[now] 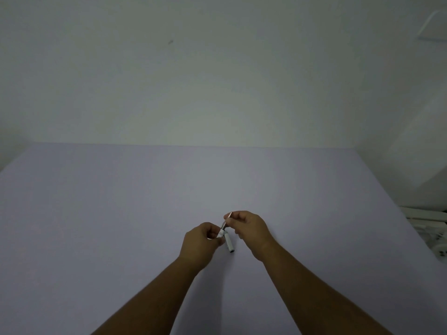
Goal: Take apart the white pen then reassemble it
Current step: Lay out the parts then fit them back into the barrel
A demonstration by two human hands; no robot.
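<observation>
Both hands meet just above the middle of the pale lilac table (pixel 121 213). My left hand (pixel 202 243) pinches a short white pen piece (pixel 220 232) between thumb and fingers. My right hand (pixel 249 228) grips a thin grey inner piece (pixel 227 220) that rises at a slant from the white piece, its tip showing above my fingers. Whether the two pieces are joined is too small to tell. A second white pen piece (pixel 229 243) with a dark end lies on the table directly below the hands.
A plain white wall (pixel 217 68) stands behind the table's far edge. White objects (pixel 433 228) sit beyond the table's right edge. The table surface stretches wide to the left and right of the hands.
</observation>
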